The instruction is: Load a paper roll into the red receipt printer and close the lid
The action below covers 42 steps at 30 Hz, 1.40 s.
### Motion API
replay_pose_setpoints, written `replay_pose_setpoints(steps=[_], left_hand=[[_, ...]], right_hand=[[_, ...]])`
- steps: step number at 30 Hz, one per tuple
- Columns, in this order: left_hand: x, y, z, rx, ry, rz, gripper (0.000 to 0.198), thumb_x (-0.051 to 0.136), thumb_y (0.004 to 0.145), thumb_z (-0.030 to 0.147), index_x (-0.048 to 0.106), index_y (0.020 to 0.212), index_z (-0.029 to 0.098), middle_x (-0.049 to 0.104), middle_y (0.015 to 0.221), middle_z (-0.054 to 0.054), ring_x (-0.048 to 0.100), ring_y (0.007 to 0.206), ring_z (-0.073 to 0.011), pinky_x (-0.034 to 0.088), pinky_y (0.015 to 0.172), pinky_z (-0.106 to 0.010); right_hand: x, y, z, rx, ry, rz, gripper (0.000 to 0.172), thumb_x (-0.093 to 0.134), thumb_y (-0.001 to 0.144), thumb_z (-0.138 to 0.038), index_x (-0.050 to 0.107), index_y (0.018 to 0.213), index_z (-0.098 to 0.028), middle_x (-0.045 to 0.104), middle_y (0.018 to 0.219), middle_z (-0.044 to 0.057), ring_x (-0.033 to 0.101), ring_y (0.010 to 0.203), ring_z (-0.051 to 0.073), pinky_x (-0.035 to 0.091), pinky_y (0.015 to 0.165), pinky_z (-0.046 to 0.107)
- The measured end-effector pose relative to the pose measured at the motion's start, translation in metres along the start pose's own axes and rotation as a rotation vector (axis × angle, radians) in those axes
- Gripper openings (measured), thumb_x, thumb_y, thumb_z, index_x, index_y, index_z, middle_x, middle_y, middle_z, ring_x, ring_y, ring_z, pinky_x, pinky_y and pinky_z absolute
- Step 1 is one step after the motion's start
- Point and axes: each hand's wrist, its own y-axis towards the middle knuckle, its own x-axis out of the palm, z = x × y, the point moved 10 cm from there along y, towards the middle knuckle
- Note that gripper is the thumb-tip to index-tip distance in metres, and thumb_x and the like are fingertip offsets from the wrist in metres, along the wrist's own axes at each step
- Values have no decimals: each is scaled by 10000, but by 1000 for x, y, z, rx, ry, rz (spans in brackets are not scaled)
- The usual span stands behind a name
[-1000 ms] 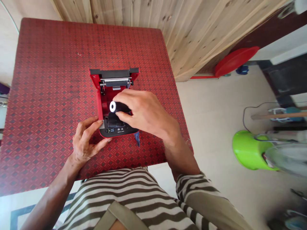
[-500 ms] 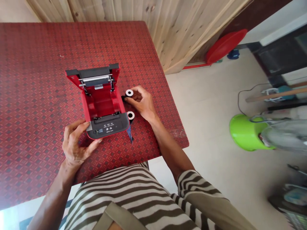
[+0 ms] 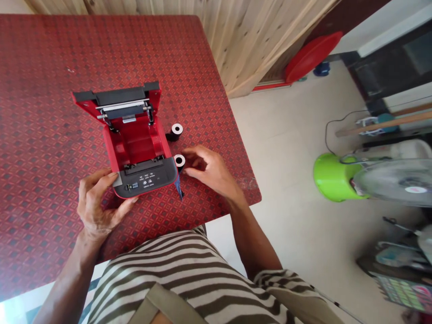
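A red and black label printer (image 3: 137, 144) stands on the table, its lid (image 3: 123, 101) raised and its red inner bay exposed. My left hand (image 3: 97, 200) grips the printer's front left corner, fingers on the side and top edge, thumb along the front. Beside the printer's right side are two small black ribbon rolls with white cores. The farther roll (image 3: 177, 130) stands free of my hands. At the nearer roll (image 3: 180, 161), whose dark blue ribbon tail hangs towards me, my right hand (image 3: 211, 173) has thumb and fingers apart; whether they touch it is unclear.
The table (image 3: 40, 135) has a red patterned cover, with its right edge close to my right forearm. A wooden panel wall (image 3: 151, 9) rises behind it. On the floor to the right are a green stool (image 3: 334, 177), a fan (image 3: 405, 182) and a red round basin (image 3: 312, 56).
My right hand has left the farther roll and moved nearer to me, to the closer roll. The left hand keeps its grip on the printer. The view has shifted slightly.
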Motion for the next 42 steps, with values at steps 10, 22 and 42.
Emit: replay_pose_setpoints(steps=[10, 22, 42], left_hand=[[0, 2, 8, 13, -16, -5, 716, 847, 915, 479, 530, 1534, 308, 716, 1293, -84, 730, 1139, -241, 674, 930, -413], [5, -6, 5, -33, -54, -48, 668, 799, 947, 506, 549, 1510, 248, 712, 1246, -130, 744, 1099, -236, 682, 891, -346], [6, -6, 4, -58, -70, -60, 697, 804, 945, 471, 519, 1554, 290, 702, 1249, -130, 739, 1088, -243, 688, 851, -354]], right_hand=[[-26, -6, -87, -241, -148, 30, 324, 730, 933, -172, 734, 1208, -342, 776, 1163, 25, 735, 1063, 281, 598, 972, 506], [107, 58, -143, -370, -1094, -489, 339, 449, 1056, -4, 757, 1178, -79, 749, 1155, 187, 700, 1148, 294, 551, 872, 376], [114, 78, -123, -325, -1056, -522, 336, 480, 1051, -15, 795, 1135, -98, 799, 1110, 177, 759, 1034, 297, 560, 835, 391]])
